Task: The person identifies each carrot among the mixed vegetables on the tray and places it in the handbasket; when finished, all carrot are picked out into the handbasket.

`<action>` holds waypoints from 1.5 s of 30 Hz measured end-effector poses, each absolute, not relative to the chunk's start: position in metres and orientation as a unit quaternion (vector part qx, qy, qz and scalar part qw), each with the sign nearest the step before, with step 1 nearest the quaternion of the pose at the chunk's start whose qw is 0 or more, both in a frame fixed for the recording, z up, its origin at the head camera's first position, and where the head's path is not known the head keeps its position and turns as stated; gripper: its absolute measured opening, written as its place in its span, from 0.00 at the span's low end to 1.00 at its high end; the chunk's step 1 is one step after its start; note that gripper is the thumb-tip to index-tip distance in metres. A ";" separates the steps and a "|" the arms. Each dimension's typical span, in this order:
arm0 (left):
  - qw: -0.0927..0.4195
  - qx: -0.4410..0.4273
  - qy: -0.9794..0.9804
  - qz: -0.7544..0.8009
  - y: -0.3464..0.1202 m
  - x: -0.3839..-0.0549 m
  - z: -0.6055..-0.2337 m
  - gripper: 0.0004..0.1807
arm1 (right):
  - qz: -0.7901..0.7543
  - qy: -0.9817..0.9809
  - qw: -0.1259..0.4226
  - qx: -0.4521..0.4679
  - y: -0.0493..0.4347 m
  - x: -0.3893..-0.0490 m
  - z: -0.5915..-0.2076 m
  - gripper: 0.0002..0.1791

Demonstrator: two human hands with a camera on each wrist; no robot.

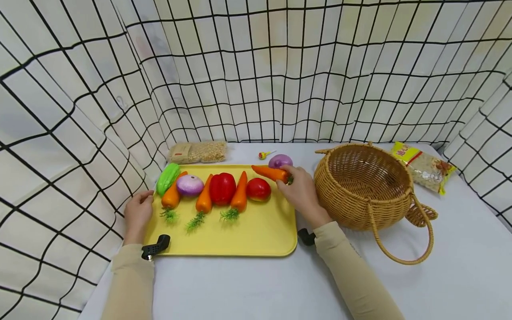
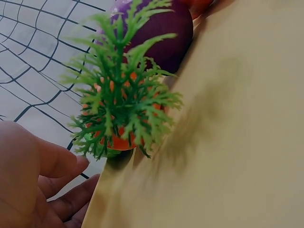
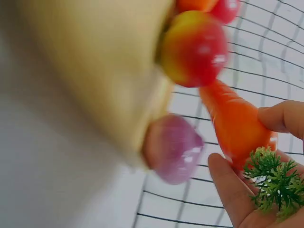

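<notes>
My right hand (image 1: 301, 190) pinches an orange carrot (image 1: 270, 172) near its leafy end, above the tray's far right corner. In the right wrist view, thumb and fingers hold the carrot (image 3: 237, 123), its tip pointing toward a red-yellow round fruit (image 3: 194, 49). My left hand (image 1: 138, 213) is at the left edge of the yellow tray (image 1: 224, 238), fingers loosely bent outside the rim. On the tray lie a green vegetable (image 1: 168, 178), several carrots (image 1: 240, 193), a purple onion (image 1: 190, 185), a red bell pepper (image 1: 222, 189) and the round fruit (image 1: 258, 189).
Behind the tray's far right corner sits another purple onion (image 1: 281, 160), near a small lollipop (image 1: 263, 155). A wicker basket (image 1: 360, 209) stands right of my hand, its handle hanging forward. Bagged goods (image 1: 200, 152) lie behind left; another bag (image 1: 424, 166) lies right. Black netting surrounds the table.
</notes>
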State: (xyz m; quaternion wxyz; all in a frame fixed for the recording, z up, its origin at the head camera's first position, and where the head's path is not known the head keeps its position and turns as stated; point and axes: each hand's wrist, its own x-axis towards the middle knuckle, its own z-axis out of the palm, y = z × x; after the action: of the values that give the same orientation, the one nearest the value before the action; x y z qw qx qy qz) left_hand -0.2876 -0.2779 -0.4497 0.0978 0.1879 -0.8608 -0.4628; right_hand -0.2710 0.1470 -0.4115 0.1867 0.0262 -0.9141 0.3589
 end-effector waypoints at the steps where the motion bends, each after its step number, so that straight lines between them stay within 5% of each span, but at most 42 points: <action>1: 0.098 0.188 -0.862 -0.461 -0.278 -0.287 -0.450 0.24 | 0.362 -0.912 0.190 0.028 0.147 -0.269 -0.407 0.23; 13: 0.100 0.183 -0.862 -0.461 -0.276 -0.287 -0.449 0.24 | 0.427 -0.855 0.290 0.055 0.179 -0.240 -0.340 0.21; 21: 0.108 0.180 -0.866 -0.454 -0.277 -0.286 -0.448 0.24 | 0.446 -0.844 0.297 0.009 0.226 -0.221 -0.314 0.21; 35: 0.102 0.178 -0.865 -0.458 -0.279 -0.288 -0.450 0.24 | 0.472 -0.847 0.208 -0.126 0.301 -0.195 -0.301 0.26; 45: 0.095 0.171 -0.869 -0.454 -0.279 -0.288 -0.450 0.25 | 0.419 -0.893 0.127 -0.103 0.333 -0.189 -0.310 0.29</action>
State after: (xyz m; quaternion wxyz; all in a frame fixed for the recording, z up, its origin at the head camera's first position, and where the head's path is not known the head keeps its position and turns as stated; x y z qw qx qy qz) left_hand -0.2875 -0.2787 -0.4499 0.0952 0.1712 -0.8691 -0.4542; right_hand -0.1887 0.3331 -0.3097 0.1265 -0.1035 -0.8933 0.4187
